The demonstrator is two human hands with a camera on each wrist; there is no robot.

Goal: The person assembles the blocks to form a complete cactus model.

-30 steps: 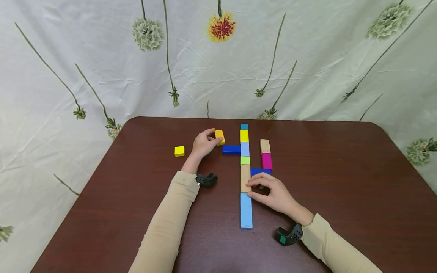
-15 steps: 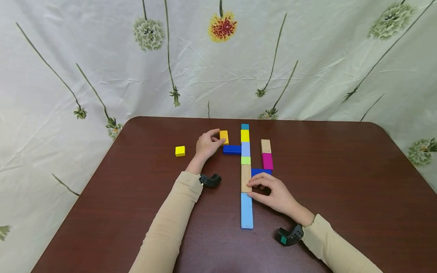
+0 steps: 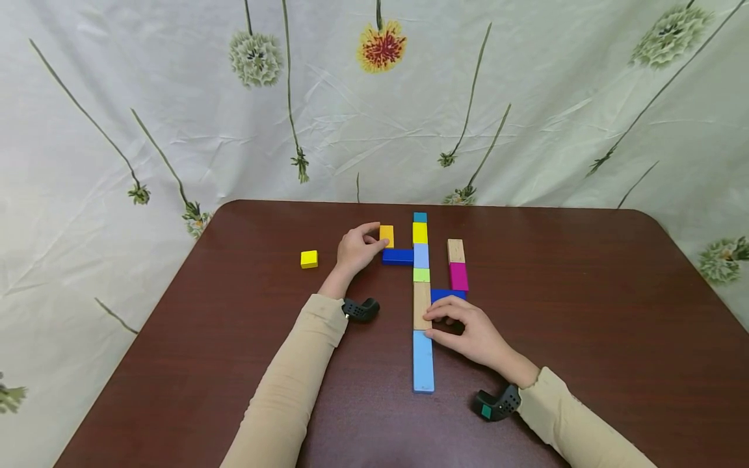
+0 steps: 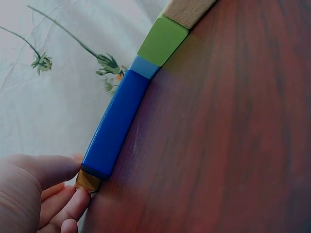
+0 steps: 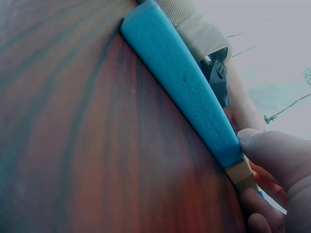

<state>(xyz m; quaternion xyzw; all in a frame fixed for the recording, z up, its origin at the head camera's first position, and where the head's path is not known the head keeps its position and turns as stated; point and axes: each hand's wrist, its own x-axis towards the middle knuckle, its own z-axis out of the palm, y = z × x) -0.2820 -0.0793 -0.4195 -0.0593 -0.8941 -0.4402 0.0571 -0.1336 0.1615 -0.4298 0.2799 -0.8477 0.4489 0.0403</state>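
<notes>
My left hand (image 3: 355, 251) pinches a small orange block (image 3: 389, 234) with thumb and index finger. That block lies at the far side of a dark blue block (image 3: 398, 257), over its left end. In the left wrist view, the thumb lies beside the end of the blue block (image 4: 114, 126), and the orange block (image 4: 89, 180) shows between thumb and fingers. The fingertips of my right hand (image 3: 475, 333) rest at the right edge of a plain wooden block (image 3: 421, 299), its thumb where this meets a long light blue block (image 3: 422, 361).
Beyond the wooden block the column continues with green (image 3: 421, 275), pale blue (image 3: 420, 255), yellow (image 3: 419, 233) and teal (image 3: 420, 217) blocks. To its right, a blue block (image 3: 448, 294) leads to magenta (image 3: 459, 277) and wooden (image 3: 455, 250) ones. A yellow block (image 3: 309, 259) lies apart at left.
The left hand has moved the orange block a little to the right and straightened it against the blue block. The right hand has stayed in place.
</notes>
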